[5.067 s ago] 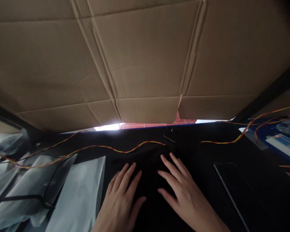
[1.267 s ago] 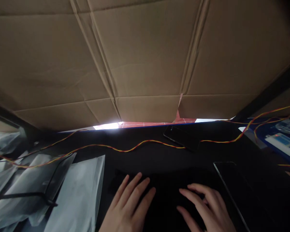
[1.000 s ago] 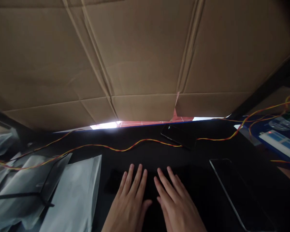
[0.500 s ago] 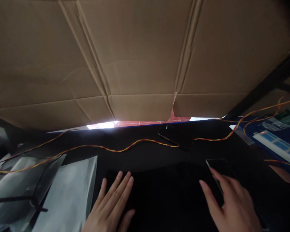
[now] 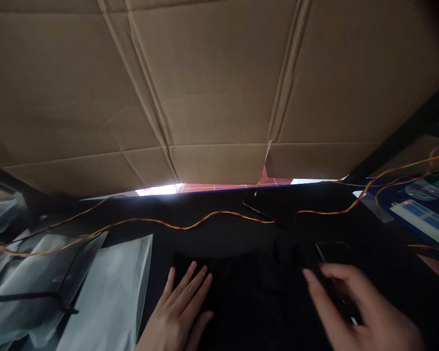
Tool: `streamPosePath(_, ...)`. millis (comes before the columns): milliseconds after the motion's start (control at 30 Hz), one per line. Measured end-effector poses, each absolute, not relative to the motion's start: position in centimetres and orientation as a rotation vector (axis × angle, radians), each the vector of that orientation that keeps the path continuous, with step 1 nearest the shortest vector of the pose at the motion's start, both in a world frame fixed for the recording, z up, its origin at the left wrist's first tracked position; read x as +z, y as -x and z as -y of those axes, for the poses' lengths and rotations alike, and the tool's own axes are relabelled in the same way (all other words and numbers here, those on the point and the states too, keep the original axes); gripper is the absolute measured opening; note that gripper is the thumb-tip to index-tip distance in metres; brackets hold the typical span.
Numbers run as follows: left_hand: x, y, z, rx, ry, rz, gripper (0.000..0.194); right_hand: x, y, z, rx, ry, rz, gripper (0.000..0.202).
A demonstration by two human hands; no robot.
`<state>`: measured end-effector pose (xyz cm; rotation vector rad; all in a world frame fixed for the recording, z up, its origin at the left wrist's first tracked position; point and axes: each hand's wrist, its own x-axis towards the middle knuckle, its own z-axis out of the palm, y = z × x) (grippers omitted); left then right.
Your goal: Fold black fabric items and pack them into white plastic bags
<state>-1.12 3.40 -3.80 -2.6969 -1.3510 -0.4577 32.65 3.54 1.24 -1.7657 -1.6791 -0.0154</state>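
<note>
A piece of black cloth (image 5: 249,292) lies spread before me on a black surface, its far edge wrinkled and hard to tell from what is under it. My left hand (image 5: 181,312) rests flat on the cloth's left part, fingers stretched out. At the cloth's right side, my right hand (image 5: 354,307) is curled, thumb and forefinger close together with dark cloth between them; blur hides the exact grip. Just beyond that hand lies a dark phone-like object (image 5: 334,251), partly covered by the fingers. A black phone (image 5: 269,207) lies farther back.
A large cardboard sheet (image 5: 219,87) hangs across the back. Red-yellow twisted wire (image 5: 183,227) runs over the black surface (image 5: 212,241). Translucent plastic bags (image 5: 106,287) lie at left. A white-and-blue device (image 5: 420,219) and a clear bottle (image 5: 420,187) are at right.
My right hand's fingers have curled in from a more spread pose. Wrinkles now show in the cloth near it. My left hand stays flat; the view has shifted slightly.
</note>
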Motion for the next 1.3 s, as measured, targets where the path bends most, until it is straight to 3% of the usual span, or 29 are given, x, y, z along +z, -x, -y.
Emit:
streamPosePath(67, -4.1, 0.8, -3.4, -0.495, 2.707, 1.368, 0.066, 1.8, -29.0, -4.1, 0.048, 1.498, 1.878, 0.025)
streamPosePath(200, -4.8, 0.6, -3.3, -0.536, 2.684, 1.341, 0.063, 1.2, -24.4, -5.0, 0.148, 1.179, 2.123, 0.031)
streamPosePath(567, -4.9, 0.3, -2.9, -0.56, 2.662, 1.419, 0.061, -4.4, -27.1, -4.9, -0.242, 1.176, 2.479, 0.052)
streamPosePath(700, -5.3, 0.5, -2.3, -0.592, 2.484, 1.546, 0.066, -4.0, -28.1, -4.2, -0.16, 1.2, 2.312, 0.044)
streamPosePath(800, -5.3, 0.3, -2.3, -0.618, 2.399, 1.67, 0.072, -4.5, -29.2, -3.7, -0.164, 1.457, 2.004, 0.037)
streamPosePath(900, -5.1, 0.0, -2.4, -0.599, 2.47, 1.664, 0.074, -5.6, -29.8, -3.7, -0.159, 1.628, 1.87, 0.046)
streamPosePath(1133, -4.9, 0.2, -2.6, -0.586, 2.484, 1.687, 0.069, -4.1, -30.8, -4.1, 0.295, 1.663, 1.714, 0.028)
streamPosePath(1300, -4.0, 0.2, -2.7, -0.572, 2.656, 1.547, 0.067, -0.8, -30.2, -4.2, 0.037, 1.59, 1.692, 0.021)
